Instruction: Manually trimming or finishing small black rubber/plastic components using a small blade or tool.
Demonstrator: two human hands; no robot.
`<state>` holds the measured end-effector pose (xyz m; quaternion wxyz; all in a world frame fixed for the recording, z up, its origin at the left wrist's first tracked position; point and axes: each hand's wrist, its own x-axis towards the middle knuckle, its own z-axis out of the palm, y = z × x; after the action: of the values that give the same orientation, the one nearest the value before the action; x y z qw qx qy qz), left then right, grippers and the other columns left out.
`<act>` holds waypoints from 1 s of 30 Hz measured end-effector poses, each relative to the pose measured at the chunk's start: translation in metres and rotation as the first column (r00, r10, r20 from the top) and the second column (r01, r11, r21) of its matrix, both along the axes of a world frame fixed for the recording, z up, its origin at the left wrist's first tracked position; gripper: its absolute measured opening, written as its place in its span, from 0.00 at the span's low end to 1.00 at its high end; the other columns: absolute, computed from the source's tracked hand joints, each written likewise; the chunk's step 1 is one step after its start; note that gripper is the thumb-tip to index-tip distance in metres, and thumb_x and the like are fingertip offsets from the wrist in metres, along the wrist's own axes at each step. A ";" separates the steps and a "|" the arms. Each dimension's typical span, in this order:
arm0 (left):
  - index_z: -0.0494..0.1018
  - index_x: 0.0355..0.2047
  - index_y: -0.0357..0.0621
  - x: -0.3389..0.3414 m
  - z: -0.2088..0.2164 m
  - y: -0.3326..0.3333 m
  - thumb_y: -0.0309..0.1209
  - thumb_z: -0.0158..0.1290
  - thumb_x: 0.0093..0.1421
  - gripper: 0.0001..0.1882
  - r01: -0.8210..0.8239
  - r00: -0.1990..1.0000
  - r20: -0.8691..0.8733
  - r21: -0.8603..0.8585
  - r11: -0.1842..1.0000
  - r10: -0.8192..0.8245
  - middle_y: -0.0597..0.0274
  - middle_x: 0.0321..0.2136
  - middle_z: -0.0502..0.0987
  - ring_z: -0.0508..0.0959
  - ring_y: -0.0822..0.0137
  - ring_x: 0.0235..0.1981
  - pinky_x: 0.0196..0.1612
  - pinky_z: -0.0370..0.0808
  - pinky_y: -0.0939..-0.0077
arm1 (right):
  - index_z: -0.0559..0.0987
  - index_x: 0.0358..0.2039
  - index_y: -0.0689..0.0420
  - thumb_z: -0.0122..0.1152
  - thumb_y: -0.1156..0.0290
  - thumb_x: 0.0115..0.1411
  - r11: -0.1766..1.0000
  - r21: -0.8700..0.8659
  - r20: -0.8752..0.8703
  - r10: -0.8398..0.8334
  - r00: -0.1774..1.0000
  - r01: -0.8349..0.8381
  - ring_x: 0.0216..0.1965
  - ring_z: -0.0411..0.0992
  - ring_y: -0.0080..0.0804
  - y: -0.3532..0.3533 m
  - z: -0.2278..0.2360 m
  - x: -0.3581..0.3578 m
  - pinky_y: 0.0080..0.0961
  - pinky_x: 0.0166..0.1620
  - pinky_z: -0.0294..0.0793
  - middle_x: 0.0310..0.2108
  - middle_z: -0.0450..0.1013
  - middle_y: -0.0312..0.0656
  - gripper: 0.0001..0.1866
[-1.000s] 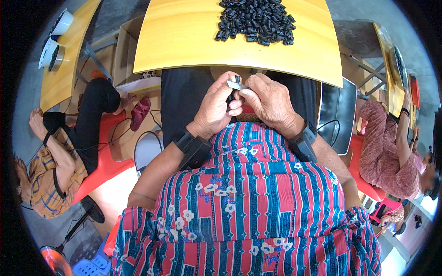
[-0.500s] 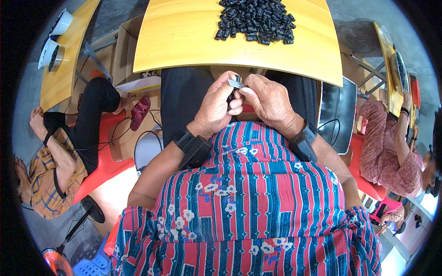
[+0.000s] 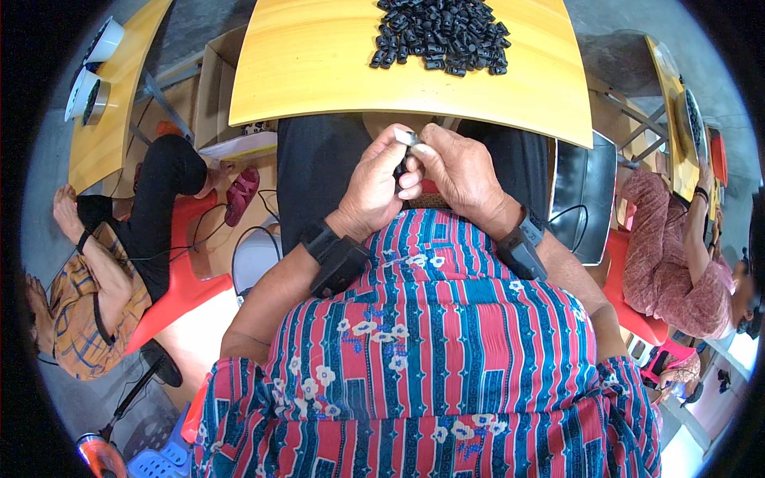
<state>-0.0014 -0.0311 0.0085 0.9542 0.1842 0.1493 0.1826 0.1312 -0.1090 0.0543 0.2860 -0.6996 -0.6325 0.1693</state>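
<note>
The desk (image 3: pixel 319 80) is standing in front of the person, and a pile of small parts (image 3: pixel 441 33) is lying on its far middle. Just behind the desk's near edge, the left hand (image 3: pixel 374 187) and right hand (image 3: pixel 462 171) are meeting, touching, around a small part (image 3: pixel 408 139). To the desk's left a cardboard box (image 3: pixel 215 88) is sitting on the floor, and to its right a seated person (image 3: pixel 677 255) is sitting by another desk (image 3: pixel 677 127).

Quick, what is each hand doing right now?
Left hand: closed, pinching a small black and silver part.
Right hand: closed on the same part, fingertips meeting the left's.
</note>
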 end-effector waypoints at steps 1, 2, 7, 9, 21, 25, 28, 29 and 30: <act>0.65 0.39 0.51 0.001 0.001 -0.002 0.35 0.41 0.67 0.06 -0.003 1.000 -0.014 -0.009 1.000 0.003 0.70 0.25 0.65 0.62 0.80 0.20 0.21 0.61 0.87 | 0.69 0.30 0.56 0.48 0.63 0.63 1.000 0.003 -0.023 -0.026 0.999 0.026 0.29 0.71 0.50 0.000 0.000 0.000 0.41 0.30 0.69 0.25 0.70 0.47 0.10; 0.65 0.39 0.51 0.001 0.002 -0.003 0.35 0.41 0.67 0.06 -0.003 1.000 -0.013 -0.008 1.000 0.003 0.70 0.25 0.65 0.62 0.80 0.20 0.21 0.61 0.87 | 0.69 0.30 0.56 0.49 0.63 0.63 0.999 0.006 -0.045 -0.052 0.998 0.052 0.29 0.71 0.50 0.001 0.000 0.001 0.41 0.30 0.69 0.25 0.69 0.47 0.10; 0.65 0.39 0.49 0.000 0.003 0.000 0.33 0.38 0.67 0.06 0.011 0.999 0.037 0.004 1.000 -0.011 0.70 0.24 0.65 0.63 0.80 0.20 0.21 0.60 0.87 | 0.70 0.31 0.56 0.51 0.64 0.61 0.999 0.044 0.062 0.009 0.998 -0.012 0.30 0.71 0.50 -0.002 0.007 0.001 0.41 0.31 0.70 0.26 0.70 0.46 0.09; 0.64 0.38 0.49 0.000 0.004 0.000 0.33 0.38 0.67 0.06 0.006 1.000 0.030 0.015 1.000 -0.007 0.70 0.24 0.65 0.63 0.80 0.20 0.21 0.60 0.87 | 0.70 0.31 0.56 0.51 0.64 0.60 0.998 0.054 0.099 0.022 0.995 -0.027 0.30 0.71 0.49 -0.003 0.007 0.001 0.40 0.31 0.70 0.26 0.70 0.46 0.09; 0.63 0.37 0.50 0.000 0.003 0.002 0.38 0.41 0.68 0.08 0.024 1.000 0.004 0.077 0.997 -0.024 0.70 0.23 0.64 0.63 0.80 0.20 0.20 0.61 0.89 | 0.70 0.32 0.56 0.51 0.64 0.61 0.999 0.023 0.087 0.036 0.996 -0.038 0.30 0.72 0.49 -0.003 0.007 0.003 0.40 0.32 0.70 0.27 0.70 0.46 0.09; 0.63 0.37 0.50 0.000 0.003 0.002 0.38 0.40 0.68 0.08 0.030 0.999 0.010 0.080 0.996 -0.031 0.70 0.23 0.65 0.63 0.80 0.20 0.20 0.61 0.89 | 0.70 0.32 0.56 0.50 0.63 0.61 1.000 0.016 0.061 0.024 0.998 -0.025 0.30 0.72 0.49 -0.004 0.005 0.003 0.40 0.31 0.70 0.26 0.70 0.45 0.09; 0.63 0.37 0.49 0.000 0.007 -0.001 0.37 0.40 0.68 0.07 0.029 0.999 -0.029 0.096 0.995 -0.026 0.70 0.23 0.65 0.63 0.80 0.20 0.20 0.61 0.89 | 0.70 0.31 0.56 0.50 0.63 0.61 1.000 0.003 0.041 0.004 0.999 -0.004 0.29 0.71 0.49 -0.004 0.006 0.005 0.40 0.31 0.70 0.26 0.70 0.45 0.09; 0.63 0.37 0.49 0.000 0.006 -0.002 0.37 0.40 0.68 0.07 0.028 0.999 -0.029 0.097 0.995 -0.025 0.70 0.23 0.65 0.63 0.80 0.20 0.20 0.61 0.89 | 0.70 0.31 0.55 0.50 0.63 0.61 1.000 0.005 0.053 -0.009 0.999 0.009 0.29 0.71 0.49 -0.004 0.006 0.005 0.40 0.30 0.70 0.26 0.70 0.45 0.09; 0.63 0.37 0.49 0.000 0.005 -0.002 0.37 0.40 0.68 0.07 0.019 1.000 -0.006 0.082 0.996 -0.018 0.70 0.23 0.65 0.63 0.80 0.20 0.21 0.61 0.89 | 0.70 0.31 0.55 0.50 0.63 0.61 1.000 0.005 0.053 -0.008 0.999 0.008 0.29 0.71 0.49 -0.005 0.006 0.004 0.40 0.30 0.70 0.26 0.70 0.45 0.09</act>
<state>-0.0012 -0.0329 0.0131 0.9470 0.2253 0.1426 0.1793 0.1353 -0.1138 0.0604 0.2717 -0.7056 -0.6375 0.1480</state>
